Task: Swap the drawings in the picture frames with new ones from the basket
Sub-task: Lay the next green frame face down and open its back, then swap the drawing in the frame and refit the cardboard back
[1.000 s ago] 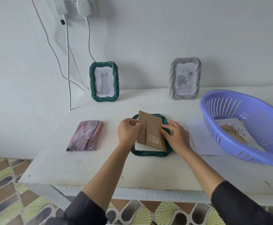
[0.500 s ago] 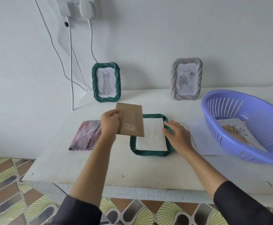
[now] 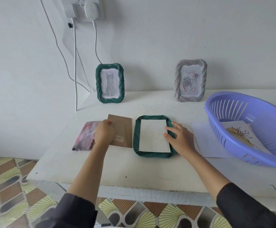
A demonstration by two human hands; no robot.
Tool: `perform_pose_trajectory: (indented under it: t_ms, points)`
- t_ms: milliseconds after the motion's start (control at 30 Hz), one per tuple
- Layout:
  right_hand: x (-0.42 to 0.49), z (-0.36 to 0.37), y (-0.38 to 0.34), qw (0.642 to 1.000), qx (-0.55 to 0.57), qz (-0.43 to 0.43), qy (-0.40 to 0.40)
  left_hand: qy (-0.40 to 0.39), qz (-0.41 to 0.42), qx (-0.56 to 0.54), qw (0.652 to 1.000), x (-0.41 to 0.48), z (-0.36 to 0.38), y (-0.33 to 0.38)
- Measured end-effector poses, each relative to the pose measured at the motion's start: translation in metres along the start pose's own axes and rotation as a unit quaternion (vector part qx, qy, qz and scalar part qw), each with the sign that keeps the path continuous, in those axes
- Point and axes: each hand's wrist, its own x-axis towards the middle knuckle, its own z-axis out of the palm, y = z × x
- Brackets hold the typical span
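Left hand (image 3: 103,134) holds the brown backing board (image 3: 124,127); right hand (image 3: 180,139) rests open-fingered on the face-down green frame (image 3: 155,155).

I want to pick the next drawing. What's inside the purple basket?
One sheet with a line-drawn flower over a tan shape lies on the floor of the purple basket. The near wall covers the sheet's lower edge, and any sheets beneath it cannot be seen.
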Motion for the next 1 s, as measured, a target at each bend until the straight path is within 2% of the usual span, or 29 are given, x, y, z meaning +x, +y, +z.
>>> perform_pose_trajectory:
  t_ms: [167, 333, 400, 533, 633, 733, 1000]
  points:
    - [0.0, 0.0, 0.0, 1.0, 0.001, 0.0, 0.003, 0.023, -0.001, 0.073, 0.997, -0.005, 0.012, 0.001]
    - [0.0, 0.0, -0.001, 1.0, 0.003, 0.005, 0.003, 0.051, -0.007, 0.087, 0.995, -0.014, 0.018, 0.007]
    - [0.0, 0.0, -0.001, 1.0, 0.003, 0.002, 0.004, 0.06, 0.017, 0.086, 0.994, -0.021, 0.02, 0.013]
    - [0.0, 0.001, -0.001, 1.0, 0.003, 0.001, 0.004, 0.011, 0.125, 0.061, 0.99, -0.034, 0.035, 0.022]
    - [-0.001, 0.0, -0.001, 1.0, 0.002, 0.001, 0.005, -0.033, 0.133, 0.128, 0.982, -0.042, 0.048, 0.023]
    - [-0.001, 0.0, -0.002, 1.0, 0.003, 0.003, 0.006, -0.027, 0.137, 0.159, 0.977, -0.047, 0.053, 0.022]
    - [0.0, -0.001, -0.003, 1.0, -0.006, 0.008, 0.009, -0.024, 0.121, 0.083, 0.989, -0.047, 0.05, 0.022]
